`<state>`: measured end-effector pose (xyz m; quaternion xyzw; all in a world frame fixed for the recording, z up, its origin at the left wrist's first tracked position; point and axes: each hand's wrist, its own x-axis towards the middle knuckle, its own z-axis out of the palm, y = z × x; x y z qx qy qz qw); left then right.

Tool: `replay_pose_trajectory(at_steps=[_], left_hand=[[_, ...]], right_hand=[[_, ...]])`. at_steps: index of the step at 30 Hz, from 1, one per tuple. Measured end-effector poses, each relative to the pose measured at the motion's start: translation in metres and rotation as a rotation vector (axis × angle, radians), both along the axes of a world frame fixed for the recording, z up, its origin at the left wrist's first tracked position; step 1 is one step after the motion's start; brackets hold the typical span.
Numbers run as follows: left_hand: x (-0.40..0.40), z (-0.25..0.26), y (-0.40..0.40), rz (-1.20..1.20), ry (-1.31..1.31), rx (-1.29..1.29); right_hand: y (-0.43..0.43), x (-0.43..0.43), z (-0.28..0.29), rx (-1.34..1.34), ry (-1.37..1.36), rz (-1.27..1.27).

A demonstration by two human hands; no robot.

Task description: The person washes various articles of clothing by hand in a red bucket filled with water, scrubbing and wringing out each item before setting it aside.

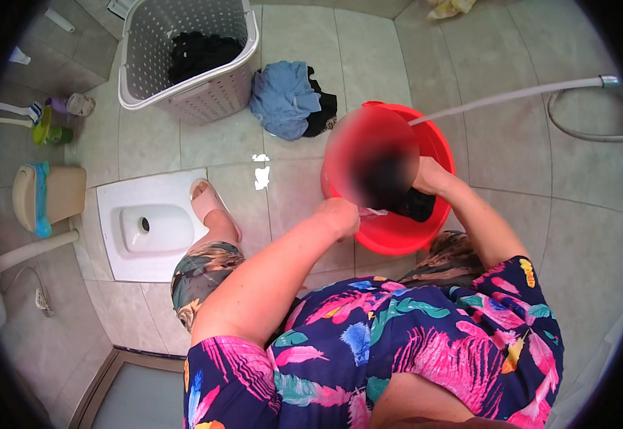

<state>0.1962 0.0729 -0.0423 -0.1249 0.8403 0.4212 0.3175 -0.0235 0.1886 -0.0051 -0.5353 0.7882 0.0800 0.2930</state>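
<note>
A red plastic basin [397, 241] stands on the tiled floor in front of me, with dark wet cloth [418, 205] in it. A round blur covers much of its upper left part. My left hand [342, 217] is at the basin's near left rim, its fingers curled down, and a bit of whitish cloth or plastic shows beside it. Over the right side of the basin, my right hand [430, 176] touches the dark cloth, with its fingertips hidden by the blur. A stream of water [509, 97] runs from a metal spout [609, 81] at the right into the basin.
A grey perforated laundry basket [212, 99] holding black clothes stands at the upper left. Blue cloth [284, 99] and black clothes lie on the floor beside it. A white squat toilet [153, 260] is at left, near my foot, with a beige bin [70, 187] beyond. A flexible hose [585, 131] hangs right.
</note>
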Motion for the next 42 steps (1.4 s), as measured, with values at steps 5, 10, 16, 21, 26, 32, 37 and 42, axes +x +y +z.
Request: replay_pose_trajectory(at_steps=[5,10,16,21,26,32,37,42], left_hand=[[0.000,0.004,-0.004,-0.048,0.006,-0.026],[0.001,0.006,-0.002,0.057,-0.012,0.033],[0.006,0.007,0.000,0.075,0.069,-0.014],[0.006,0.019,0.002,0.090,0.077,-0.002],[0.011,0.010,-0.004,0.211,0.104,0.010],[-0.003,0.026,-0.005,0.210,0.083,-0.018],[0.001,0.014,0.004,0.280,0.059,-0.003],[0.002,-0.001,0.007,0.352,0.160,0.038]], right_hand=[[-0.008,0.035,-0.007,-0.191,-0.404,-0.147],[0.013,0.052,-0.059,0.160,0.023,0.199],[0.008,0.059,-0.138,0.014,0.227,0.538],[-0.029,0.045,-0.195,0.129,0.343,0.324],[-0.096,0.048,-0.164,0.273,0.279,0.101],[-0.080,0.001,-0.200,0.056,0.395,0.066],[-0.060,-0.013,-0.165,-0.117,0.150,-0.027],[-0.001,0.000,-0.091,-0.347,0.139,-0.100]])
